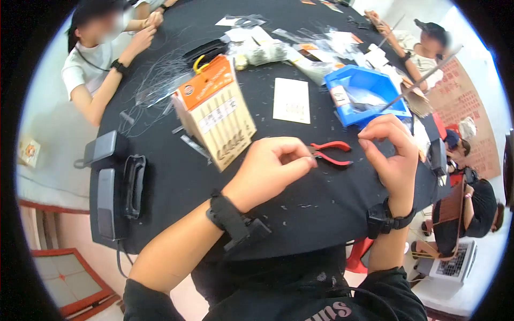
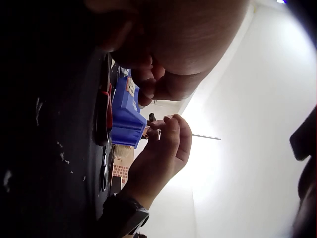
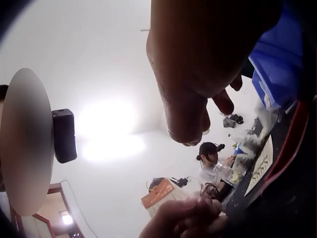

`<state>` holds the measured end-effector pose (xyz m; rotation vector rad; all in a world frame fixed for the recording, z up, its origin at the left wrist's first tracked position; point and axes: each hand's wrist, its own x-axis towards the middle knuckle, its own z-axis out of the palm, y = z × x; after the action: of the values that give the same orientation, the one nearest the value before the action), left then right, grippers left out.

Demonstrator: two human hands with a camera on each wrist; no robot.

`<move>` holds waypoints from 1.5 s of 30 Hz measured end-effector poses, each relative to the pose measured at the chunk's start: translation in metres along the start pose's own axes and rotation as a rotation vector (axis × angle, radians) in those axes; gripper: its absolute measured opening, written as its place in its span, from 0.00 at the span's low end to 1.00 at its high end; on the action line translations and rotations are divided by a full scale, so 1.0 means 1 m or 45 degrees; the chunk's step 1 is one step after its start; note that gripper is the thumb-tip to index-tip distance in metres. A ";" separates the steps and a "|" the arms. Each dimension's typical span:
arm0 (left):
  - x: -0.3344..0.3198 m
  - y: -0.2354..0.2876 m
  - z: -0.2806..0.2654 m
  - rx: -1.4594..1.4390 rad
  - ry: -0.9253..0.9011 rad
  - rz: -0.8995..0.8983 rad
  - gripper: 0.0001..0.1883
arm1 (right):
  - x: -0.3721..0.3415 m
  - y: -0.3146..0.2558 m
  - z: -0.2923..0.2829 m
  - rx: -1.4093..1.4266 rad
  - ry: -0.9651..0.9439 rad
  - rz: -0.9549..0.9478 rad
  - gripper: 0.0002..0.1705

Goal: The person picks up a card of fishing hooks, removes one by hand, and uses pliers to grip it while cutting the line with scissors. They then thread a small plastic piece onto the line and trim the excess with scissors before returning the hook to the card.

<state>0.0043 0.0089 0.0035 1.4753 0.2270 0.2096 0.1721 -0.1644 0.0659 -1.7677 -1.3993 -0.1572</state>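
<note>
My left hand (image 1: 276, 163) is above the black table with thumb and index fingertips together, close to the jaws of small red-handled pliers (image 1: 338, 145). To the right, my right hand (image 1: 395, 152) is raised with its thumb and index finger curled toward each other in a pinch; it also shows in the left wrist view (image 2: 161, 156). What sits between the fingertips of either hand is too fine to make out. A card with rows of small hooks (image 1: 292, 100) lies flat beyond the pliers. Left of it stands an orange-topped pack of hooks (image 1: 214, 115).
A blue bin (image 1: 333, 80) stands behind my right hand, with a thin grey rod (image 1: 423, 77) slanting up beside it. Clear tangled line (image 1: 160, 85) and plastic bags (image 1: 316, 67) spread farther back. Dark grey boxes (image 1: 110, 203) stand at left. Other people sit around the table.
</note>
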 end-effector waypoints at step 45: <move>0.001 -0.010 0.000 -0.111 -0.001 0.161 0.06 | -0.109 -0.020 -0.011 -0.291 -0.100 0.551 0.17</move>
<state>0.0052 0.0084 -0.0063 1.4044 0.1228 0.3174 0.1197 -0.2524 0.0219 -2.2451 -1.0509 -0.0140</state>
